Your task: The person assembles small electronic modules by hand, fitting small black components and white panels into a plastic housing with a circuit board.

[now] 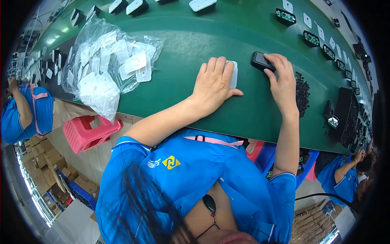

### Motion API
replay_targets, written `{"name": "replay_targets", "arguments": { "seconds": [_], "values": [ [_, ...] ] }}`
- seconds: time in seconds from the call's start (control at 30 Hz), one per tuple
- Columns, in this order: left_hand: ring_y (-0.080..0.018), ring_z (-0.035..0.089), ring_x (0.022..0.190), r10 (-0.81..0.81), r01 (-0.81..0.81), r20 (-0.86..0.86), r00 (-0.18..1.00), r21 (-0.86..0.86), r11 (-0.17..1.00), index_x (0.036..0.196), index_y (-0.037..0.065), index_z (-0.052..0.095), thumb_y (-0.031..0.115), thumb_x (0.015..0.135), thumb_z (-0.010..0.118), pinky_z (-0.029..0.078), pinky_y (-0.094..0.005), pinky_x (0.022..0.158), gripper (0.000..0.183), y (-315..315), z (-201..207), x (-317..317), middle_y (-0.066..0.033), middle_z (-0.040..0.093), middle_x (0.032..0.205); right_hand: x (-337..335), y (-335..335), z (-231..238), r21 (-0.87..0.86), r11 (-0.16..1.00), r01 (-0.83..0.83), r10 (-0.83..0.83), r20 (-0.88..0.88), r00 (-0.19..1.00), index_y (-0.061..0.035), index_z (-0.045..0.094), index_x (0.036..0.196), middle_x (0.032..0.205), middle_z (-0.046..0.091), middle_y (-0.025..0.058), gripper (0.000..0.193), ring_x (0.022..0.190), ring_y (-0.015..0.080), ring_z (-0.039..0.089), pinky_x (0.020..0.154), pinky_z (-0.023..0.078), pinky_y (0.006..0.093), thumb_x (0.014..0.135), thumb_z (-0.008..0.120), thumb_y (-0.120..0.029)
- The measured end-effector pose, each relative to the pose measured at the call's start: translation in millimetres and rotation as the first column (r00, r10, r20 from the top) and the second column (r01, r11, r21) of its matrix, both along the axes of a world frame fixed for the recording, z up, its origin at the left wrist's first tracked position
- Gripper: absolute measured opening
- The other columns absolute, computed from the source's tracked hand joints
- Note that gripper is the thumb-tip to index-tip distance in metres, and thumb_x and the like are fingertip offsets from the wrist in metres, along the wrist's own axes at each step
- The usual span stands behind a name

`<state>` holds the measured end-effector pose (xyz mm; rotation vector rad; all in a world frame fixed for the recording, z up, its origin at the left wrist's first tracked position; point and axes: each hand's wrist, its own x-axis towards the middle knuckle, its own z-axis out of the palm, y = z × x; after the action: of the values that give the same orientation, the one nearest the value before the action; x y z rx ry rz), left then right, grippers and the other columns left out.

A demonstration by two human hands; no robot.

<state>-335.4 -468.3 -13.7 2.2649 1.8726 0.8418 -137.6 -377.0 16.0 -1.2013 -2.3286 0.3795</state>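
Observation:
My left hand [211, 85] lies flat on the green table with its fingers stretched out and its thumb apart. It covers most of a white plastic plate [233, 76], whose right edge shows beside the fingers. To the right, my right hand [283, 75] grips a small black plastic housing [258, 60] between thumb and fingers, at its right end. The housing rests on or just above the table; which, I cannot tell. A heap of small black parts [301, 94] lies right beside my right wrist.
A clear bag of white plates [103, 65] spills out at left. Along the far edge stand white-topped black units [137, 7]. Housings with green circuit boards [311, 38] line the right side, near a black box [345, 116]. A pink stool [90, 133] and other people flank the table.

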Motion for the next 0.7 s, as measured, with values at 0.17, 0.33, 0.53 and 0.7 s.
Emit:
{"name": "replay_targets", "arguments": {
  "seconds": [0.17, 0.33, 0.53, 0.7],
  "values": [
    [-0.0359, 0.047, 0.104, -0.002, 0.002, 0.092, 0.996, 0.008, 1.000, 0.121, 0.001, 0.043, 0.028, 0.069, 0.080, 0.043, -0.0424, 0.088, 0.069, -2, -3, -10, -0.0196, 0.046, 0.115, 2, -4, 2, -0.033, 0.999, -0.008, 0.008, -0.003, 1.000, -0.0081, 0.060, 0.114, 0.114, 0.057, 0.0092, 0.034, 0.106, 0.0300, 0.054, 0.090, 0.046, 0.0385, 0.081, 0.064, -0.004],
    [-0.0383, 0.046, 0.111, -0.178, 0.178, 0.257, 0.950, 0.023, 0.984, 0.128, 0.003, 0.041, 0.006, 0.071, 0.075, 0.040, -0.0445, 0.096, 0.066, 2, -3, -34, -0.0196, 0.047, 0.121, 3, -2, 2, -0.067, 0.997, -0.031, 0.029, -0.032, 0.999, -0.0077, 0.060, 0.115, 0.113, 0.058, 0.0098, 0.035, 0.105, 0.0302, 0.055, 0.090, 0.046, 0.0380, 0.081, 0.064, -0.002],
    [-0.0347, 0.048, 0.112, -0.312, 0.338, 0.248, 0.917, -0.070, 0.939, 0.130, 0.004, 0.043, 0.001, 0.076, 0.067, 0.040, -0.0428, 0.098, 0.059, 13, 6, -57, -0.0161, 0.051, 0.121, -12, -16, 8, -0.062, 0.994, -0.094, 0.078, -0.211, 0.974, -0.0049, 0.062, 0.110, 0.110, 0.062, 0.0132, 0.034, 0.105, 0.0294, 0.058, 0.090, 0.046, 0.0374, 0.077, 0.068, -0.002],
    [-0.0333, 0.047, 0.121, -0.267, 0.312, 0.452, 0.851, -0.026, 0.950, 0.132, 0.005, 0.044, -0.003, 0.080, 0.062, 0.038, -0.0409, 0.103, 0.056, 2, -2, -67, -0.0154, 0.050, 0.128, -40, -31, 11, -0.039, 0.967, -0.253, 0.238, -0.221, 0.946, -0.0048, 0.063, 0.108, 0.107, 0.063, 0.0112, 0.035, 0.100, 0.0289, 0.059, 0.085, 0.049, 0.0364, 0.074, 0.070, -0.001]
  ]
}}
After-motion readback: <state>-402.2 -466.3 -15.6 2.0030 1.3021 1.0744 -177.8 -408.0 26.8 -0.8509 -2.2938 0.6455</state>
